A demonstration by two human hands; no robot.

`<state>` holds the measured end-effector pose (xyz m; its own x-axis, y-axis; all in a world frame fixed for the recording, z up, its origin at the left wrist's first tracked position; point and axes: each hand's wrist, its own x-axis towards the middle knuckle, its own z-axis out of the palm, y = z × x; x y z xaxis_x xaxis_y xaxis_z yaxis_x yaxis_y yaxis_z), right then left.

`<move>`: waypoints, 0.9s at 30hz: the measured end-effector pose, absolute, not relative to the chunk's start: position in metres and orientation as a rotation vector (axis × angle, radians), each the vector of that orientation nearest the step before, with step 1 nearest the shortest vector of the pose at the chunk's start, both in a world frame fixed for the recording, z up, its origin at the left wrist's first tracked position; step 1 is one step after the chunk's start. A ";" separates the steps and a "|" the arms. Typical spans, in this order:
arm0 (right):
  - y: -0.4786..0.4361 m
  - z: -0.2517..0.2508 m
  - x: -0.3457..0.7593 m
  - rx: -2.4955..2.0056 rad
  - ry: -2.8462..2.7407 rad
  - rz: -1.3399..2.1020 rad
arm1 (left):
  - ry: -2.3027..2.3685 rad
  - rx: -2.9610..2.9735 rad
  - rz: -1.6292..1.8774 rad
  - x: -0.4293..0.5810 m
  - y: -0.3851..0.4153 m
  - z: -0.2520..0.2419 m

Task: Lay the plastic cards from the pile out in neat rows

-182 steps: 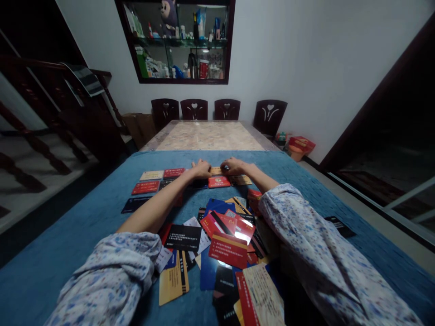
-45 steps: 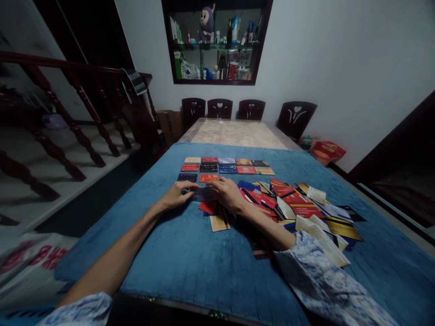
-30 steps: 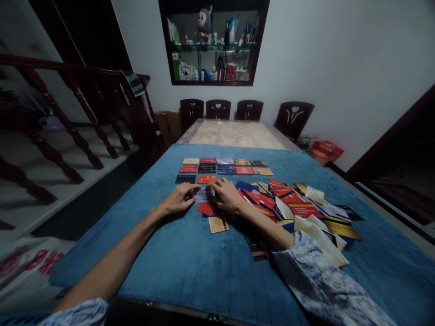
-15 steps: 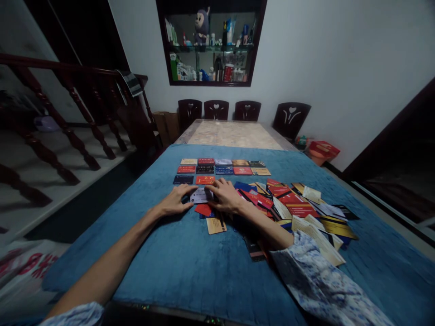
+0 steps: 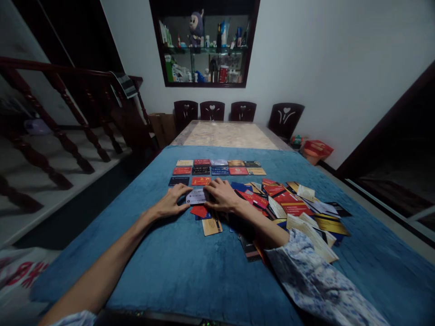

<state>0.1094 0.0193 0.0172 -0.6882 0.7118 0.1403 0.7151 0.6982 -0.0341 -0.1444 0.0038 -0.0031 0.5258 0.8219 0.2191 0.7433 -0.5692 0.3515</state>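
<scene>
While both hands lie flat on the plush blue cloth, a pale card, thin, flat and rectangular, sits between them. The left hand pinches its left edge, fingers spread low, bare forearm stretched straight out. The right hand grips the right edge, knuckles arched, wrist resting over the loose pile of glossy red, gold and black cards. Both hands are closed on the card, just above the cloth. A red card and a tan card lie just below it. Beyond, neat rows of cards lie edge to edge. A floral sleeve covers the right forearm.
</scene>
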 end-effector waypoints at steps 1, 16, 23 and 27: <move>0.020 0.017 0.110 -1.167 -2.759 -0.039 | 1.321 2.553 0.540 -0.144 0.004 -0.003; 0.028 0.029 0.120 -1.228 -2.746 -0.036 | 1.380 2.675 0.423 -0.128 0.016 0.008; 0.042 0.034 0.133 -1.269 -2.776 -0.080 | 1.418 2.730 0.389 -0.111 0.028 0.018; 0.053 0.036 0.142 -1.289 -2.787 -0.134 | 1.434 2.732 0.365 -0.098 0.040 0.022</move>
<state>0.1415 0.0530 0.0365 -0.6462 0.7568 0.0982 0.7628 0.6447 0.0505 -0.0981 0.0398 0.0219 0.5465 0.8155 0.1908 0.8074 -0.5735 0.1386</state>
